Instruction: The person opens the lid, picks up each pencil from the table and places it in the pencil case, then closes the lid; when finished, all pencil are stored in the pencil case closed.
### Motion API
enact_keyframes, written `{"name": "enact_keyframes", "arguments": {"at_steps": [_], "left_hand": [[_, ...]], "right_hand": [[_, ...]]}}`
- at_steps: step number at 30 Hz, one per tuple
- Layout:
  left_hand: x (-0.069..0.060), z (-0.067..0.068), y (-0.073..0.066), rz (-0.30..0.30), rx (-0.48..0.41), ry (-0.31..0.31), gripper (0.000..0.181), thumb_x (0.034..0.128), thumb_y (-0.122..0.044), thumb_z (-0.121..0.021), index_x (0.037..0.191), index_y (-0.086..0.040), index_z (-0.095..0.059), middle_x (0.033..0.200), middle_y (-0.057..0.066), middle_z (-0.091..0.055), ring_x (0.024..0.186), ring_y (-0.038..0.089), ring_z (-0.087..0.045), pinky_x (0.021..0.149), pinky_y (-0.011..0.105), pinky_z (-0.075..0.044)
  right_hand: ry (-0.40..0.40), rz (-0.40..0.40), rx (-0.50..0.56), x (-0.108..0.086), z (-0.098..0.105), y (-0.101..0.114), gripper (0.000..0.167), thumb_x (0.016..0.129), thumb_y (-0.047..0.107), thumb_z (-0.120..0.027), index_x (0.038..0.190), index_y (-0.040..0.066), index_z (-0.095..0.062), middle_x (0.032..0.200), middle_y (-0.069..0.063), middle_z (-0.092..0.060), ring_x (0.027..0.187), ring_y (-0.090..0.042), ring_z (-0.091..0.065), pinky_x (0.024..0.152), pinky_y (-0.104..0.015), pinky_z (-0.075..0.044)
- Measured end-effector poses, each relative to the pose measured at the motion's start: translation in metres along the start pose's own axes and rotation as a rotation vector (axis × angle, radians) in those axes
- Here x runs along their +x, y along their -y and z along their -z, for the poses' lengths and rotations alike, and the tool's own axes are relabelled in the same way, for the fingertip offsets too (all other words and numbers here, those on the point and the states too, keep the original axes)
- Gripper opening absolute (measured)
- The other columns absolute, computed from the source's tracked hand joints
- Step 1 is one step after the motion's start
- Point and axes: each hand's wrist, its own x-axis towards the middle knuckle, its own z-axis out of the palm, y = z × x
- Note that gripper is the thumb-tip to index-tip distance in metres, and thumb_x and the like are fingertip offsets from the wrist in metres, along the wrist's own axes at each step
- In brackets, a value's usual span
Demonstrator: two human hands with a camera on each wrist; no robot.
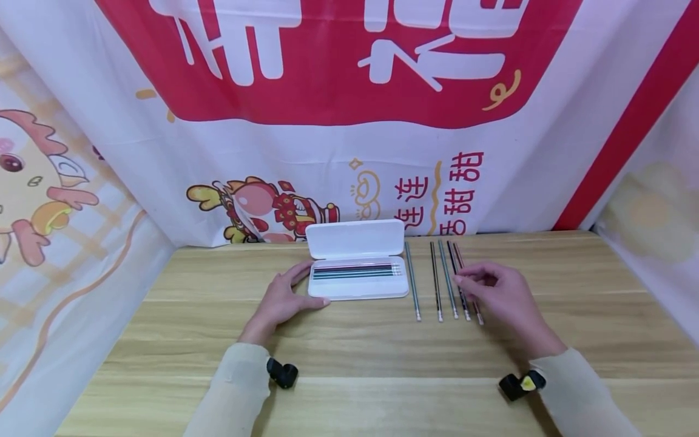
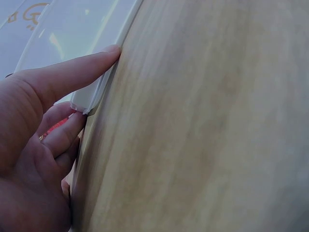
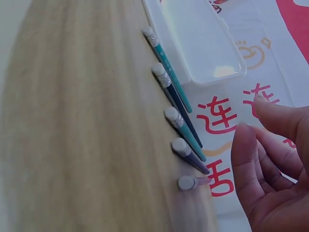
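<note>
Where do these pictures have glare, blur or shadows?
Left wrist view: bright glare on the pencil case, with the table looking soft and smeared; right wrist view: a bright patch on the open lid, blurry table again, the pencils clearer; head view: fairly even light, with a shadow beside the right sleeve.

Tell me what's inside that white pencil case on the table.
Several pencils, dark and green ones among them, lie lengthwise in the white case, pale ends to the right. The floor directly beneath them is covered, and their exact number is unclear.
</note>
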Motion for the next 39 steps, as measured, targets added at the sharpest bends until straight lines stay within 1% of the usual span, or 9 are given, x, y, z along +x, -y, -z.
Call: {"name": "enact_keyframes", "arguments": {"at_steps": [3,7,10,14,18,24,28,33,39], "left_hand": [[0.000,0.000,0.001,0.003,0.001,-0.003,0.096,0.0816,-0.040,-0.095,0.164,-0.031,-0.046,0.173,0.001,-0.043,0.169,0.039,-0.012,0.136,0.067,0.003],[0.000,0.000,0.001,0.000,0.000,-0.003,0.096,0.0816,-0.041,-0.095,0.164,-0.032,-0.046,0.173,0.001,-0.043,0.170,0.038,-0.012,0.136,0.067,0.003],[0.000,0.000,0.001,-0.002,0.002,-0.003,0.096,0.0819,-0.041,-0.095,0.164,-0.032,-0.046,0.173,0.001,-0.043,0.170,0.038,-0.013,0.136,0.067,0.002],[0.000,-0.001,0.001,0.003,-0.004,-0.008,0.096,0.0820,-0.041,-0.095,0.164,-0.032,-0.046,0.173,0.001,-0.043,0.170,0.038,-0.012,0.137,0.066,0.003],[-0.001,0.000,0.001,-0.005,-0.007,-0.011,0.096,0.0818,-0.040,-0.095,0.164,-0.031,-0.046,0.173,0.001,-0.043,0.169,0.038,-0.014,0.137,0.065,0.003],[0.001,0.000,0.001,-0.008,-0.001,-0.004,0.096,0.0814,-0.039,-0.095,0.163,-0.032,-0.047,0.173,0.001,-0.043,0.169,0.038,-0.013,0.137,0.065,0.002],[0.002,0.000,0.002,-0.005,0.011,-0.001,0.096,0.0812,-0.040,-0.095,0.163,-0.032,-0.047,0.174,0.001,-0.042,0.169,0.039,-0.012,0.136,0.067,0.000],[0.002,0.001,0.002,-0.015,0.017,0.002,0.096,0.0816,-0.040,-0.095,0.164,-0.030,-0.046,0.174,0.003,-0.041,0.169,0.041,-0.012,0.135,0.069,-0.001],[0.000,0.001,0.002,-0.016,-0.003,0.003,0.095,0.0821,-0.039,-0.095,0.163,-0.030,-0.047,0.174,0.002,-0.042,0.169,0.039,-0.013,0.136,0.067,0.001]], "right_hand": [[0.018,-0.014,0.002,-0.004,0.002,-0.005,0.040,0.102,0.043,-0.075,0.126,0.011,-0.074,0.109,-0.012,-0.075,0.091,-0.023,-0.072,0.068,-0.029,-0.062],[0.034,-0.058,-0.010,-0.009,0.005,-0.012,0.039,0.103,0.040,-0.075,0.129,0.011,-0.073,0.116,-0.011,-0.074,0.094,-0.021,-0.070,0.072,-0.027,-0.064],[0.040,-0.070,-0.014,-0.014,0.008,-0.017,0.041,0.101,0.037,-0.077,0.130,0.007,-0.072,0.114,-0.012,-0.076,0.091,-0.020,-0.071,0.072,-0.026,-0.064],[0.043,-0.068,-0.016,-0.019,0.013,-0.023,0.041,0.100,0.033,-0.079,0.126,0.003,-0.073,0.109,-0.012,-0.078,0.085,-0.017,-0.073,0.070,-0.028,-0.065],[0.030,-0.102,-0.023,-0.022,0.017,-0.027,0.043,0.098,0.036,-0.081,0.124,0.002,-0.073,0.108,-0.011,-0.079,0.082,-0.016,-0.072,0.069,-0.027,-0.064],[0.056,-0.180,-0.026,-0.023,0.018,-0.035,0.052,0.096,0.042,-0.082,0.128,0.003,-0.070,0.113,-0.012,-0.077,0.086,-0.018,-0.072,0.071,-0.027,-0.064],[0.058,-0.182,-0.028,-0.024,0.017,-0.039,0.051,0.096,0.039,-0.083,0.129,0.003,-0.070,0.114,-0.013,-0.076,0.086,-0.017,-0.071,0.071,-0.027,-0.064],[0.050,-0.158,-0.012,-0.023,0.015,-0.041,0.049,0.095,0.033,-0.085,0.127,-0.001,-0.069,0.106,-0.012,-0.078,0.083,-0.016,-0.072,0.069,-0.027,-0.064],[0.050,-0.137,-0.062,-0.023,0.016,-0.039,0.048,0.094,0.033,-0.086,0.124,-0.001,-0.070,0.102,-0.011,-0.078,0.080,-0.016,-0.071,0.067,-0.026,-0.063]]}}
